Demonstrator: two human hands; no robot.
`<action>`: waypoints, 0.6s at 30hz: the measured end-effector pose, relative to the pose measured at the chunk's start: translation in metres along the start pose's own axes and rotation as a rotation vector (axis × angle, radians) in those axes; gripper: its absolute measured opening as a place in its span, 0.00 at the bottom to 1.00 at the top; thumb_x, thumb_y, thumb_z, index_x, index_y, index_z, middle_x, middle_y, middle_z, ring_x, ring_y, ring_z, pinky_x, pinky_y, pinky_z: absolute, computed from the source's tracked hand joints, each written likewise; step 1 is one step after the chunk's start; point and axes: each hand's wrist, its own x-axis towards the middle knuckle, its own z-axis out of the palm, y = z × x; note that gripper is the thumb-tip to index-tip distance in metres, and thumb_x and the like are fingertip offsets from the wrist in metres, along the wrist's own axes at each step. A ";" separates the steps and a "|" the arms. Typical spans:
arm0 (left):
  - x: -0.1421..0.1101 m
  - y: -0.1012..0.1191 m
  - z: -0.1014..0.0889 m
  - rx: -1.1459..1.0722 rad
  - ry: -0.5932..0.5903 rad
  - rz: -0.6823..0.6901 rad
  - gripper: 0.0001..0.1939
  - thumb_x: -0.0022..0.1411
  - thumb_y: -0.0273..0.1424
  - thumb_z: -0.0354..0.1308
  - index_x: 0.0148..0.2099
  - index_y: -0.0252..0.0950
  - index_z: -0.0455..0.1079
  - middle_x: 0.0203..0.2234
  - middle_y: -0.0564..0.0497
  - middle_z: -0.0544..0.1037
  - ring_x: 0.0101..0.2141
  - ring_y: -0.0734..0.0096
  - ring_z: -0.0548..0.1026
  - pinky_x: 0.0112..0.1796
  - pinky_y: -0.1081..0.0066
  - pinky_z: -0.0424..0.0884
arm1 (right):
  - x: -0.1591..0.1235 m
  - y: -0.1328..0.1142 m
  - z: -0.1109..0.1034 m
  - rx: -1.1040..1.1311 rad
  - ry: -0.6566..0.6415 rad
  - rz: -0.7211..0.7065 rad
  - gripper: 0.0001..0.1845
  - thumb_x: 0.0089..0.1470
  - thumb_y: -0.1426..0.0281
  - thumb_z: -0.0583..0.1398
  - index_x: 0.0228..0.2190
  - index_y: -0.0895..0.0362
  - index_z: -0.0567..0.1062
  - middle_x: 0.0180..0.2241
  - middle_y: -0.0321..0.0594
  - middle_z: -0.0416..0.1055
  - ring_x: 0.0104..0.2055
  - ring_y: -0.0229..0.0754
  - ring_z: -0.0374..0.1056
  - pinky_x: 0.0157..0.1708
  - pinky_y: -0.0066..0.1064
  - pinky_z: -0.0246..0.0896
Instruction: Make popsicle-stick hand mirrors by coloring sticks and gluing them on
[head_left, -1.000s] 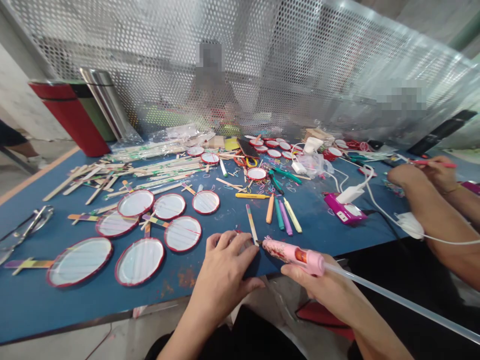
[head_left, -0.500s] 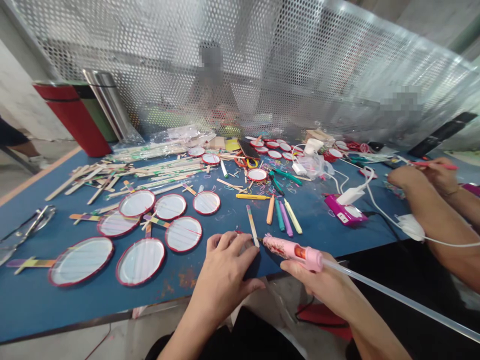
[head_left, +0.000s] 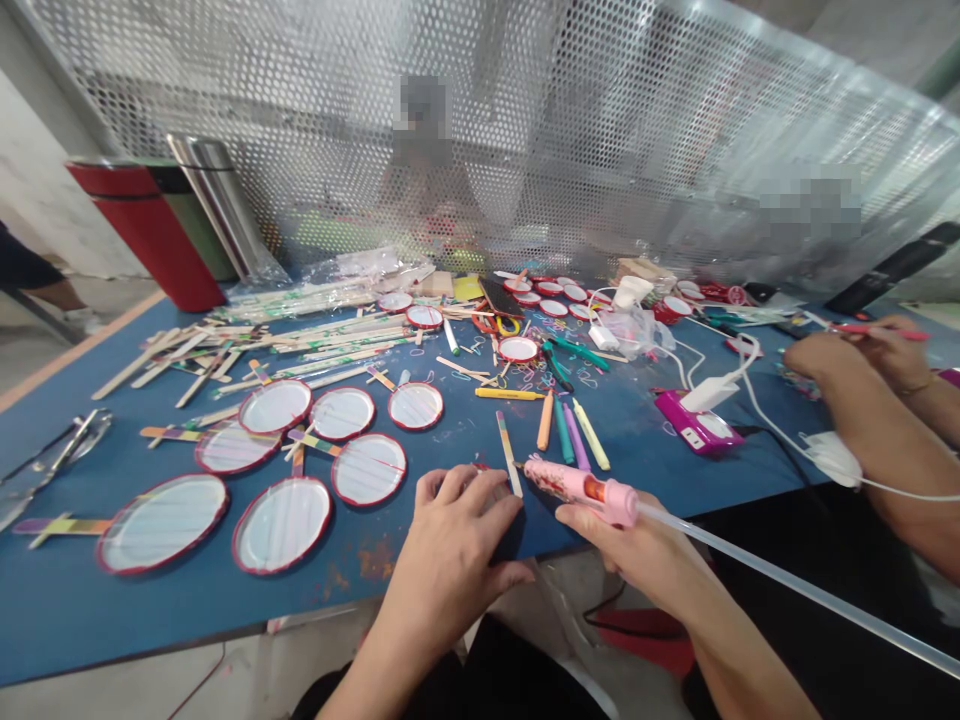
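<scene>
My left hand (head_left: 461,530) rests on the table edge, fingers loosely bent and thumb held apart. Its index finger lies beside the near end of a craft stick (head_left: 507,445) with coloured bands; whether it touches the stick is hard to tell. A bit of red shows behind the fingers, mostly hidden. My right hand (head_left: 637,550) is closed around a pink hot glue gun (head_left: 581,490), its nozzle pointing left close to the stick. From the gun's back, a long clear glue stick (head_left: 795,580) sticks out. Several markers (head_left: 562,430) lie just beyond the gun.
To the left lie several red-rimmed round discs (head_left: 281,525) with craft-stick handles. Loose craft sticks (head_left: 195,360) are piled behind them, near a red tumbler (head_left: 154,235). A purple power strip (head_left: 694,425) with white cables sits right. Another person's arm (head_left: 862,410) reaches in there.
The glue gun's nozzle has shifted slightly away from the craft stick, leaving a small gap. My left hand has barely moved, and the view has shifted a little.
</scene>
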 end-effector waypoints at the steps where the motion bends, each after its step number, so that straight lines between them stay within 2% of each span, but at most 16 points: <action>1: 0.000 0.000 0.000 -0.002 0.000 0.002 0.27 0.51 0.46 0.69 0.51 0.44 0.69 0.53 0.50 0.75 0.52 0.52 0.67 0.48 0.52 0.57 | 0.001 0.000 0.000 0.003 0.001 -0.010 0.23 0.54 0.63 0.60 0.52 0.46 0.76 0.40 0.33 0.80 0.38 0.46 0.77 0.20 0.24 0.70; 8: -0.001 0.000 0.000 -0.006 -0.002 0.003 0.28 0.51 0.47 0.68 0.51 0.45 0.68 0.53 0.50 0.75 0.52 0.52 0.67 0.48 0.52 0.57 | 0.004 -0.003 0.000 -0.008 0.000 -0.006 0.23 0.54 0.63 0.60 0.52 0.47 0.76 0.48 0.32 0.77 0.42 0.47 0.76 0.20 0.24 0.70; 12: -0.001 0.000 -0.001 -0.009 -0.005 0.002 0.28 0.51 0.47 0.68 0.52 0.45 0.68 0.53 0.48 0.75 0.52 0.52 0.67 0.49 0.52 0.57 | 0.003 -0.007 -0.001 0.003 -0.038 0.024 0.23 0.55 0.63 0.58 0.53 0.45 0.75 0.47 0.29 0.77 0.41 0.45 0.77 0.22 0.24 0.71; 18: 0.000 -0.001 0.000 0.000 0.007 0.005 0.27 0.52 0.47 0.68 0.52 0.44 0.69 0.53 0.49 0.75 0.52 0.52 0.67 0.48 0.52 0.58 | 0.002 -0.002 0.000 -0.012 0.001 0.006 0.22 0.54 0.64 0.60 0.51 0.45 0.77 0.45 0.31 0.78 0.44 0.48 0.76 0.27 0.27 0.74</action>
